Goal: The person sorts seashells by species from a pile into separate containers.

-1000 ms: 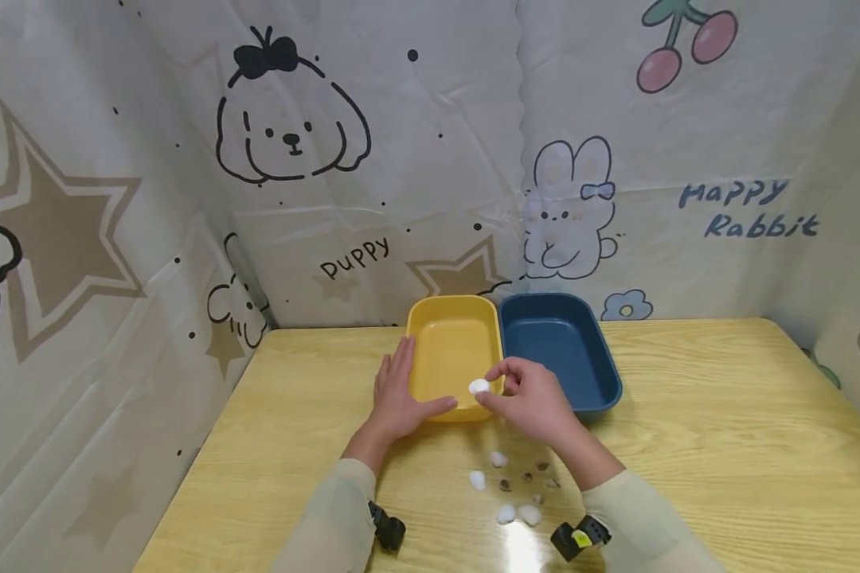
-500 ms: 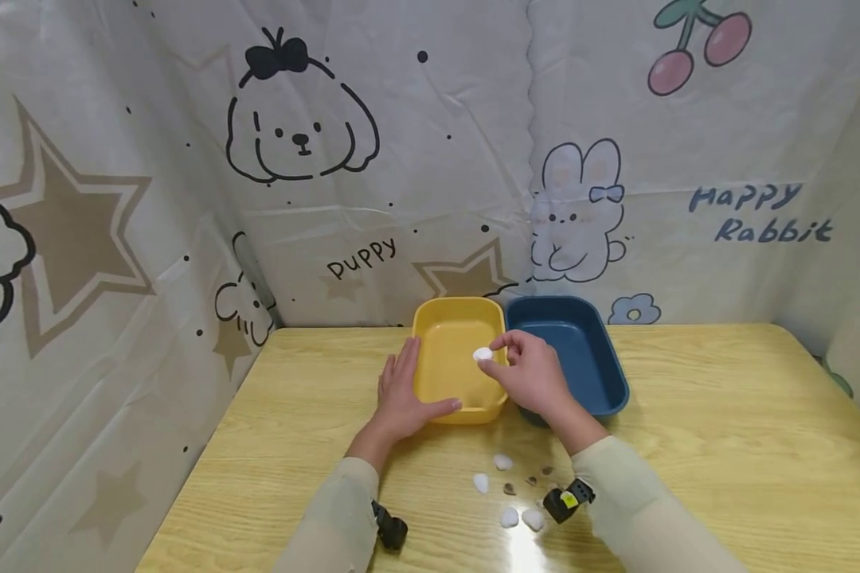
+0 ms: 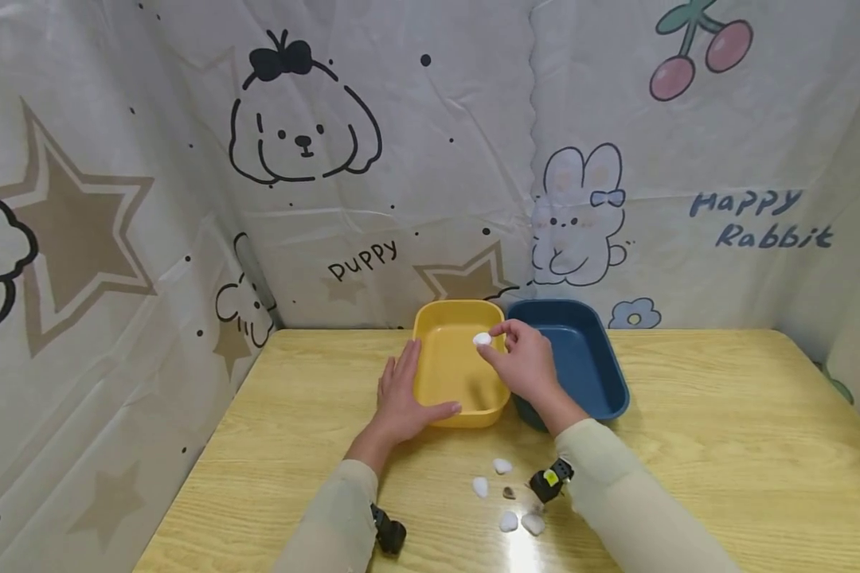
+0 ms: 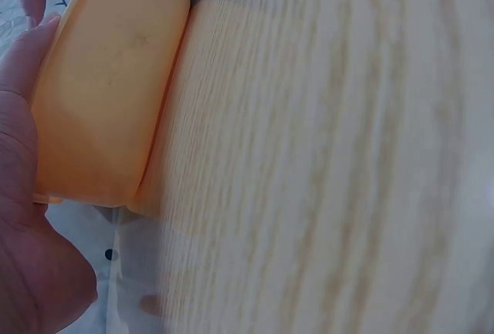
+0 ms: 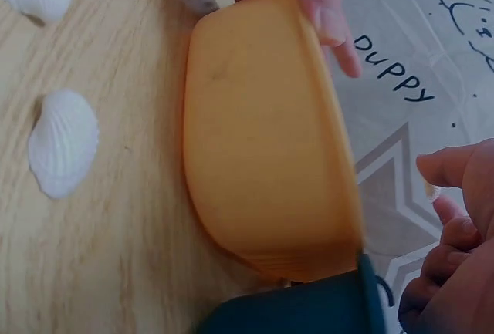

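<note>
My right hand (image 3: 530, 366) pinches a white seashell (image 3: 482, 339) between thumb and fingertips, above the yellow bin (image 3: 466, 419). In the right wrist view, only a small edge of this shell shows between the fingers. My left hand (image 3: 401, 402) rests at the near left corner of the yellow bin, fingers straight along its side and thumb across the front rim. Several white ribbed shells (image 5: 64, 145) lie on the table in front of the bin. A small dark brown piece (image 3: 509, 493) lies among them; the right wrist's camera covers that group's right side.
A dark blue bin (image 3: 580, 362) stands against the right side of the yellow one. Both are at the back of the wooden table (image 3: 717, 430), close to a printed curtain (image 3: 430, 159). Black cameras (image 3: 389, 533) sit on both wrists.
My right hand has carried the pinched shell from the yellow bin's near right rim farther back, over its inside. My left hand has stayed on the bin. The view has shifted slightly.
</note>
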Demonstrator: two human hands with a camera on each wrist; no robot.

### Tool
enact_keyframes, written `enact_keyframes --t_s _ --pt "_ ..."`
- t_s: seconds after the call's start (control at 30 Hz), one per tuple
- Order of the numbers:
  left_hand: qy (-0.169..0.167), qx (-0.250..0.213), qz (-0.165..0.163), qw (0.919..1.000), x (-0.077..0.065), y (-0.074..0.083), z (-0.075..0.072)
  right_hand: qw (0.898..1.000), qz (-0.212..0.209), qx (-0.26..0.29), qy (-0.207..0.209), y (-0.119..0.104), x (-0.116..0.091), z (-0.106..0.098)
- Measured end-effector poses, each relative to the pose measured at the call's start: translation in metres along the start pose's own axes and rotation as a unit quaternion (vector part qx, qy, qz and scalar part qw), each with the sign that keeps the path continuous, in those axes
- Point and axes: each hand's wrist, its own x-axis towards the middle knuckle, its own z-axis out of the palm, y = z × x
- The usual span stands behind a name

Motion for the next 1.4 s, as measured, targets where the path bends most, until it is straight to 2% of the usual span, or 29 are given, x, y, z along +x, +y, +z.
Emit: enact_keyframes --t_s 0.47,0.7,0.87,1.1,1.4 --pt "-0.003 0.005 0.002 1.0 0.001 0.001 0.0 0.999 0.02 0.041 0.009 0.018 0.012 0.01" --pt "0.0 0.001 -0.006 1.0 -0.006 -0.001 0.003 0.998 0.04 0.054 -0.015 0.025 0.009 0.017" --pt "-0.004 -0.002 -0.009 1.0 -0.006 0.0 0.004 0.996 0.048 0.069 -0.014 0.029 0.01 0.019" --pt "0.004 -0.007 -0.003 1.0 -0.001 0.002 0.002 0.997 0.038 0.07 -0.006 0.028 0.016 0.017" --pt "-0.002 -0.007 -0.008 0.9999 0.0 0.001 0.001 0.997 0.044 0.061 -0.004 0.03 0.017 0.02"
